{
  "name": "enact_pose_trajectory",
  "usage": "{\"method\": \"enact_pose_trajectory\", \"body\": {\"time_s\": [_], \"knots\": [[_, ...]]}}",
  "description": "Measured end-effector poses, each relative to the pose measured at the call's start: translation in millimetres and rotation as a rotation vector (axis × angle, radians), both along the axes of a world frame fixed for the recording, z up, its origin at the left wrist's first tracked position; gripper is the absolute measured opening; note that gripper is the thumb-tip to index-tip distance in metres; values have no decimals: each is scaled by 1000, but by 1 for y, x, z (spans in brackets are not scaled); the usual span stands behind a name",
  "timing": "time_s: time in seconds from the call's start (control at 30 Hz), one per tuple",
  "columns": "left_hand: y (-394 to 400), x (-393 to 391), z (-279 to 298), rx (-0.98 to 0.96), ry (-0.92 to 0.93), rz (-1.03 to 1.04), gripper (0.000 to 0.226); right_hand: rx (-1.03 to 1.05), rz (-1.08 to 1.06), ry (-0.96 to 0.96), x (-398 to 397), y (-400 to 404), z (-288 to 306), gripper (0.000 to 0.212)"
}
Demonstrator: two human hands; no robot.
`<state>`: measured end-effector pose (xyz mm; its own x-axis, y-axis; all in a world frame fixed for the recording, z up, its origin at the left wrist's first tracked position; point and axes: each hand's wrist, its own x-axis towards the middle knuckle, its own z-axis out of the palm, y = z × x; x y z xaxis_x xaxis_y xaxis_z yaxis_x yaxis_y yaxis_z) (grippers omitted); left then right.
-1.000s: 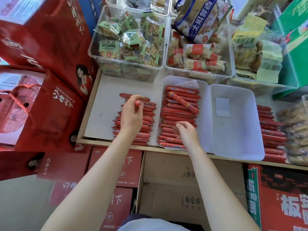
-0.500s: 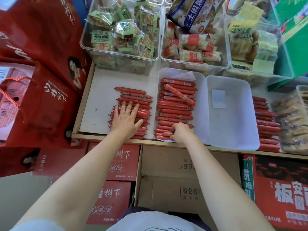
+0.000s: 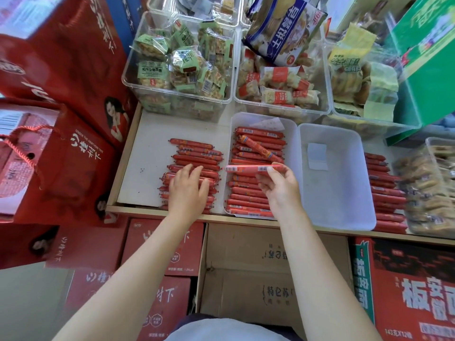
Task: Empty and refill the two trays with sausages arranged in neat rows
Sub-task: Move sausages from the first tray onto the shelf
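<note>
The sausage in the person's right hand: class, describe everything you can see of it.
The sausage is a slim stick in shiny red wrapping with a pale barcode label. It lies level, lifted above the sausages in the left tray. The right hand pinches its right end between fingertips; its left end pokes out free over the tray's left rim.

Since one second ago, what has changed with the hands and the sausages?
The right hand went from reaching low into the left tray to lifting one sausage out, pinched level above the rows. The left hand let go of its sausage and now lies flat on the pile on the shelf. The right tray stayed empty.
</note>
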<state>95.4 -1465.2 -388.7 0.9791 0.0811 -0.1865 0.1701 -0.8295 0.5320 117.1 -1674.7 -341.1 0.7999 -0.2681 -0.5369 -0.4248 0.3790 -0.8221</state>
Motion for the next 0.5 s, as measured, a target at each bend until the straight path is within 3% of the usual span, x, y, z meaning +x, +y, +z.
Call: {"method": "enact_pose_trajectory", "body": {"time_s": [0.07,0.17,0.27,0.33,0.37,0.43,0.5], "knots": [[-14,-2,23,-411,-13,152,35,178,-31,-9,-1,6,6,12],[-40,-5,47,-1065,187,307,37,313,14,-25,-4,19,7,10],[-51,-3,53,-1417,206,439,38,332,142,-37,-9,30,6,18],[-47,2,55,-1459,144,500,24,239,218,-30,-11,30,1,26],[-44,5,55,-1388,115,528,18,128,222,-5,-10,26,-4,25],[-32,14,51,-1078,21,519,14,-260,231,61,-6,13,-16,19],[-19,20,41,-663,-140,367,13,-627,312,73,-2,-2,-29,20]]}}
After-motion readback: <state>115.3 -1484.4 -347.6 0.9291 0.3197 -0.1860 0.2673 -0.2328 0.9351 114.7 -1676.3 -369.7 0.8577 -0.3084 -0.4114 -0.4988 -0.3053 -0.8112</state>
